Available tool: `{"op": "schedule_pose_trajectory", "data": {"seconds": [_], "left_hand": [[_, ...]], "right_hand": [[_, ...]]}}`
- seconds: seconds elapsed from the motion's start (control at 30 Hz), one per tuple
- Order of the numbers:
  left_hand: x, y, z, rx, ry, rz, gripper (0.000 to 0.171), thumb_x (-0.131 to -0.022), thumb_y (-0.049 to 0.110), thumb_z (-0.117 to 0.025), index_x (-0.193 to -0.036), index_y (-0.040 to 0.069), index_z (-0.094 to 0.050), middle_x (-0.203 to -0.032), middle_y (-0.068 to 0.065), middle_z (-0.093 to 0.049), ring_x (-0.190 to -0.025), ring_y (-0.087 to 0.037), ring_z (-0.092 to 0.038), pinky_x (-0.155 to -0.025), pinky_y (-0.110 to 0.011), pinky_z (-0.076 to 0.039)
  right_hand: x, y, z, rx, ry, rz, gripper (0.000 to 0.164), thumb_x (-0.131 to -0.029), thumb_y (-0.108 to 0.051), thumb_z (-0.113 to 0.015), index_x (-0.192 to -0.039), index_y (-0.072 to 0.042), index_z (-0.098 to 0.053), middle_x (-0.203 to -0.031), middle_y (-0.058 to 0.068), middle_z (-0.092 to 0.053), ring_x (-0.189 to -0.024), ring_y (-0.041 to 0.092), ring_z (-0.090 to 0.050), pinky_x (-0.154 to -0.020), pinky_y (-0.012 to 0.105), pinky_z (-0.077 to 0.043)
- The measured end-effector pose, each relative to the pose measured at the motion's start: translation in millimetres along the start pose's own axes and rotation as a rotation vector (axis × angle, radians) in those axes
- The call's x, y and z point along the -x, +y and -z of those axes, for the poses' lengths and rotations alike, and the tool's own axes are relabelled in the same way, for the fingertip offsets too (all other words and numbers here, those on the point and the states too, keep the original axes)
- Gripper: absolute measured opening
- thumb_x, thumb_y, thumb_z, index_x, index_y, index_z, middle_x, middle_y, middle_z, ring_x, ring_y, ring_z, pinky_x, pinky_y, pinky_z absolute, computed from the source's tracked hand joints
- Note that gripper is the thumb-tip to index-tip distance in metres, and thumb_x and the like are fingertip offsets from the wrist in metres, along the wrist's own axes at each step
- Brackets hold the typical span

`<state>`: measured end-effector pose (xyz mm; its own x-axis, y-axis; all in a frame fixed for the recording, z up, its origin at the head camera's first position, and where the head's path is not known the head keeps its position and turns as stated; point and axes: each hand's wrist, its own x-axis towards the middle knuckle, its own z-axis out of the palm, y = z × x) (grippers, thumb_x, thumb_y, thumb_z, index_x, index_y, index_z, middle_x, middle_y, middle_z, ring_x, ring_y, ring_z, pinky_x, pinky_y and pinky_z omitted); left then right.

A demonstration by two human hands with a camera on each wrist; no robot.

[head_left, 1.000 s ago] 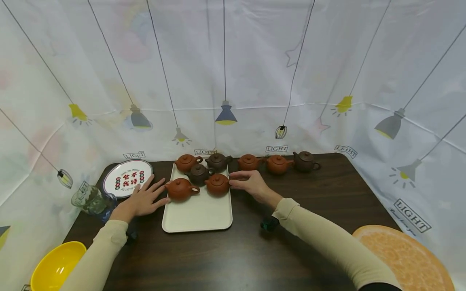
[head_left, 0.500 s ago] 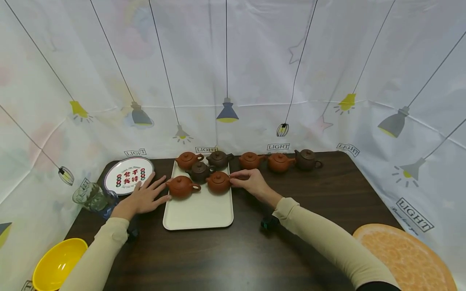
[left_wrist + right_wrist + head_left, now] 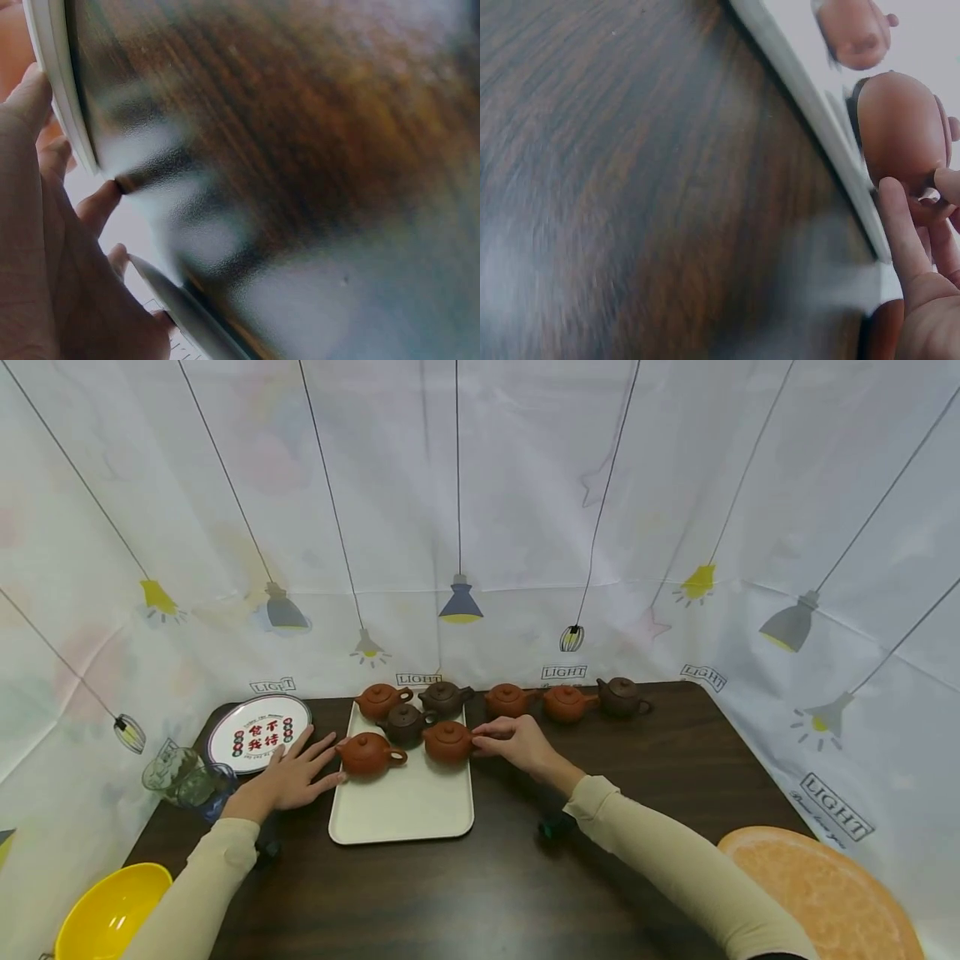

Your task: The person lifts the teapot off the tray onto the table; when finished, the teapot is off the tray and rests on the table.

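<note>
A cream tray (image 3: 405, 814) holds several small teapots toward its far end. My right hand (image 3: 525, 747) is at the tray's right edge, pinching the handle of a reddish-brown teapot (image 3: 447, 743). In the right wrist view, thumb and fingers close on that handle, and the teapot (image 3: 901, 131) stands on the tray. On the other side, my left hand (image 3: 292, 777) lies with fingers spread between the tray and a white plate (image 3: 258, 739). Its thumb touches the tray rim (image 3: 56, 75). Beside that thumb sits another reddish-brown teapot (image 3: 366, 754).
Behind, the tray carries a reddish teapot (image 3: 381, 700) and dark brown teapots (image 3: 405, 724). Right of it, two reddish teapots (image 3: 566, 703) and a dark one (image 3: 621, 697) line the far edge. Glasses (image 3: 180, 777), a yellow bowl (image 3: 112, 910) and an orange round mat (image 3: 821, 893) lie around.
The head view has shifted slightly. Both hands keep their places, the right still pinching the teapot's handle and the left spread beside the tray.
</note>
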<state>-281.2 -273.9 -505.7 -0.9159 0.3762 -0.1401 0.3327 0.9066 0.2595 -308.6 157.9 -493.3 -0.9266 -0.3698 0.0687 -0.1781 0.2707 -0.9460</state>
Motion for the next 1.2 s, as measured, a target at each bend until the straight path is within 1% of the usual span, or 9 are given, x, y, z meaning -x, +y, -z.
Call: {"op": "schedule_pose_trajectory", "data": {"seconds": [0.17, 0.3, 0.37, 0.47, 0.63, 0.8, 0.87, 1.0, 1.2], "left_hand": [[3.7, 0.0, -4.8, 0.008, -0.006, 0.007, 0.080, -0.107, 0.060, -0.051, -0.164, 0.004, -0.042, -0.176, -0.020, -0.029, -0.166, -0.051, -0.006, -0.123, -0.085, -0.007], [2.8, 2.4, -2.3, -0.005, -0.009, 0.014, 0.078, -0.108, 0.058, -0.051, -0.164, 0.005, -0.042, -0.177, -0.019, -0.028, -0.166, -0.051, -0.006, -0.124, -0.084, -0.008], [2.7, 3.3, -0.9, -0.019, -0.006, 0.012, 0.077, -0.108, 0.058, -0.051, -0.164, 0.006, -0.043, -0.177, -0.019, -0.029, -0.166, -0.051, -0.006, -0.124, -0.084, -0.009], [3.3, 3.8, 1.1, -0.024, -0.001, 0.005, 0.077, -0.108, 0.058, -0.051, -0.164, 0.006, -0.043, -0.177, -0.018, -0.029, -0.166, -0.051, -0.007, -0.123, -0.084, -0.011], [3.4, 2.7, 2.6, -0.015, 0.008, -0.011, 0.075, -0.108, 0.055, -0.053, -0.163, 0.004, -0.044, -0.176, -0.020, -0.031, -0.165, -0.052, -0.008, -0.122, -0.085, -0.011], [4.1, 2.9, 4.9, -0.024, 0.005, -0.008, 0.077, -0.108, 0.058, -0.051, -0.164, 0.006, -0.043, -0.177, -0.018, -0.029, -0.166, -0.051, -0.007, -0.123, -0.085, -0.011], [3.5, 0.4, 4.3, -0.016, 0.010, -0.011, 0.079, -0.108, 0.060, -0.050, -0.164, 0.006, -0.043, -0.177, -0.018, -0.029, -0.166, -0.050, -0.006, -0.122, -0.086, -0.011], [3.5, -0.8, 3.4, 0.009, 0.010, -0.008, 0.080, -0.107, 0.061, -0.050, -0.165, 0.006, -0.041, -0.177, -0.019, -0.028, -0.167, -0.049, -0.004, -0.121, -0.086, -0.009], [5.0, 4.3, 4.7, 0.021, 0.014, -0.008, 0.079, -0.107, 0.059, -0.053, -0.164, 0.006, -0.043, -0.176, -0.020, -0.030, -0.166, -0.050, -0.006, -0.122, -0.086, -0.010]], "right_hand": [[11.8, -1.7, 22.8, 0.051, 0.033, 0.025, 0.027, -0.100, -0.017, -0.078, -0.124, -0.004, -0.080, -0.125, 0.019, -0.075, -0.113, 0.026, -0.074, -0.090, 0.030, -0.063], [20.0, -5.8, 57.1, -0.043, 0.056, 0.006, 0.032, -0.102, -0.012, -0.075, -0.131, 0.001, -0.075, -0.130, 0.025, -0.068, -0.117, 0.040, -0.074, -0.098, 0.045, -0.064], [23.9, -7.7, 76.6, -0.114, 0.078, -0.010, 0.035, -0.102, -0.008, -0.073, -0.134, 0.005, -0.072, -0.133, 0.025, -0.065, -0.115, 0.040, -0.076, -0.100, 0.050, -0.062], [27.8, -12.2, 107.2, -0.186, 0.141, -0.033, 0.039, -0.102, -0.008, -0.073, -0.137, 0.009, -0.069, -0.134, 0.017, -0.070, -0.109, 0.031, -0.080, -0.100, 0.044, -0.063], [35.4, -20.0, 159.3, -0.244, 0.273, -0.050, 0.047, -0.101, -0.012, -0.076, -0.139, 0.013, -0.064, -0.116, 0.000, -0.081, -0.099, 0.019, -0.083, -0.091, 0.025, -0.064], [52.8, -21.9, 207.8, -0.278, 0.394, -0.114, 0.053, -0.100, -0.012, -0.077, -0.144, 0.012, -0.060, -0.105, -0.006, -0.083, -0.093, 0.015, -0.083, -0.070, 0.016, -0.062], [60.0, -19.1, 224.1, -0.327, 0.446, -0.127, 0.055, -0.100, -0.008, -0.076, -0.146, 0.014, -0.057, -0.103, -0.005, -0.083, -0.089, 0.015, -0.084, -0.064, 0.017, -0.061], [73.8, -7.9, 249.2, -0.433, 0.575, -0.126, 0.058, -0.098, 0.001, -0.075, -0.147, 0.019, -0.050, -0.100, -0.005, -0.081, -0.079, 0.016, -0.084, -0.073, 0.021, -0.064], [88.7, 21.4, 267.9, -0.490, 0.743, -0.132, 0.057, -0.096, 0.007, -0.073, -0.146, 0.019, -0.048, -0.094, -0.008, -0.078, -0.071, 0.014, -0.082, -0.072, 0.024, -0.065]]}}
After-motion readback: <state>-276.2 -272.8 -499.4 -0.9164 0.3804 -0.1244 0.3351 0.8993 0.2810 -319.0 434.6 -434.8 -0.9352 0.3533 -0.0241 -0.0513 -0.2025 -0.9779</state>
